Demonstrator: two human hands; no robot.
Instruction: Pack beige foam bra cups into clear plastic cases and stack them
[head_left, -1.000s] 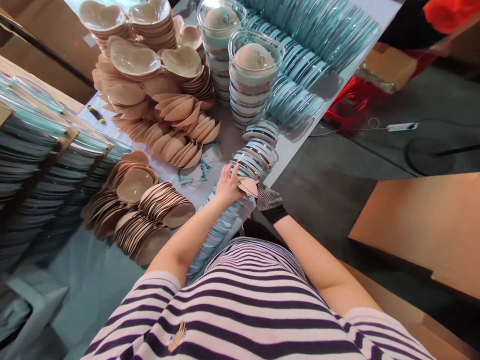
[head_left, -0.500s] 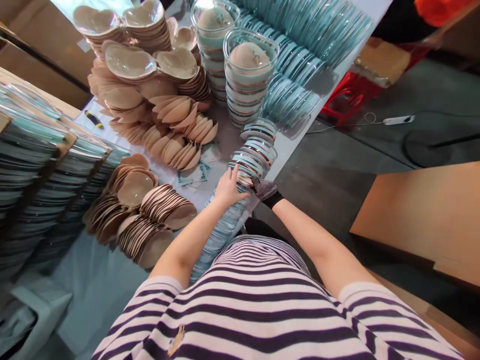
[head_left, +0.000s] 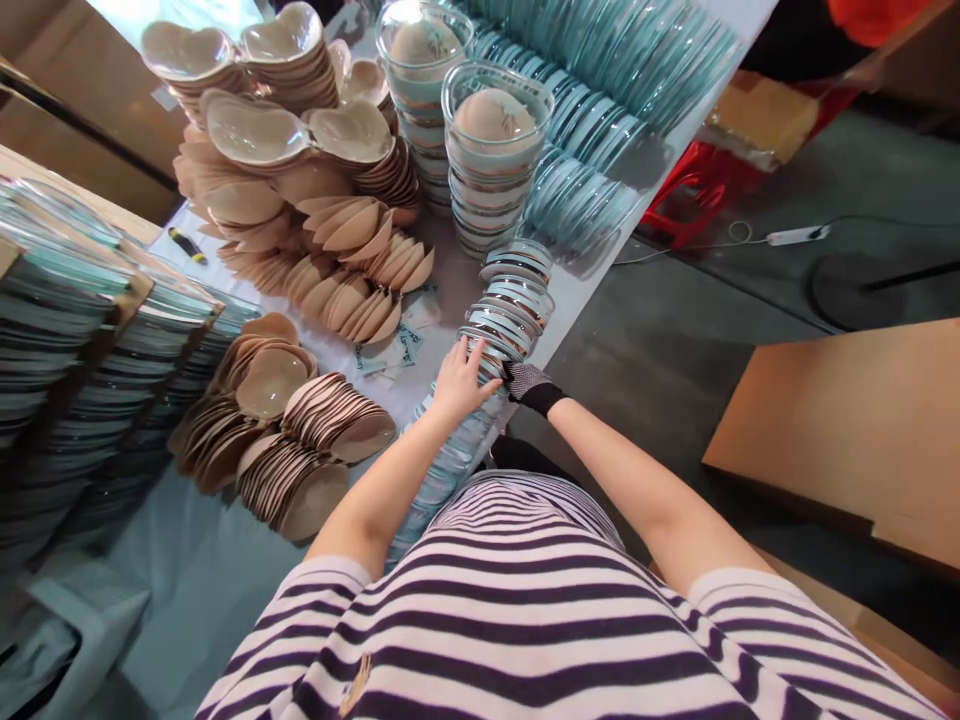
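At the near edge of the white-covered table [head_left: 187, 560], both hands are pressed onto a long leaning stack of clear plastic shell trays [head_left: 504, 305]. The bare left hand [head_left: 459, 382] is laid flat on the stack's near end, fingers spread, nothing clasped. The right hand [head_left: 525, 380], in a dark dotted knit glove, is set against the stack's right side; whether anything is pinched there cannot be told. A second ago a beige pad was seen between the two hands; it is no longer visible, so it is judged to have been seated into the top tray, which is being pressed down. Both hands have been shifted slightly up the stack.

Trays: thin, glossy, see-through, rims nested tight. Left of the hands, fanned piles of beige rounded foam cups [head_left: 330, 420] are spread, matte and soft-looking. Behind, taller piles of paired beige cups [head_left: 262, 135] and two upright columns of filled clear trays [head_left: 491, 150] are stood. Rows of pale teal plastic trays [head_left: 600, 90] are laid overlapping at the far end. Small printed paper slips [head_left: 397, 348] are scattered near the stack.
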